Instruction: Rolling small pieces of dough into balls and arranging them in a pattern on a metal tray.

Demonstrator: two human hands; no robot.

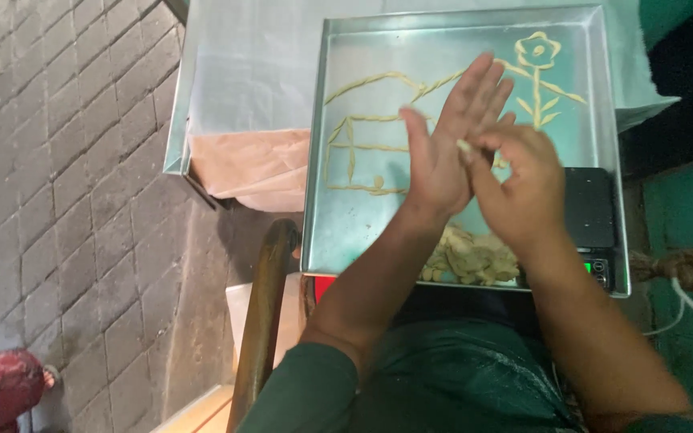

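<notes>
- The brick-paved floor (66, 200) fills the left third of the frame, grey and laid in rows.
- A bench (242, 72) under pale plastic sheeting sits at the upper centre, its near edge sagging in a pinkish fold.
- A square metal baking tray (346, 232) takes up the centre and upper right, resting partly on the bench and partly on a black digital scale (591, 212) at centre right.
- On the tray floor, thin dough strips form a house outline (362, 136) at its left and a flower shape (537, 72) at its upper right corner.
- Both forearms rise from the lower centre of the frame, green sleeves pushed back at the elbows, and meet over the tray's middle.
- The left hand (451, 144) stands flat and upright, fingers straight and pressed together, pointing to the upper right, palm facing the other hand.
- The right hand (523, 188) is loosely curled, back to the camera, pressed against the left palm.
- A small piece of dough (464, 147) shows between the two hands, held between palm and fingers.
- A heap of dough pieces (467, 256) lies on the tray's near edge, just beneath the wrists.
- A curved wooden handle (262, 321) stands at the lower centre-left, beside the left elbow.
</notes>
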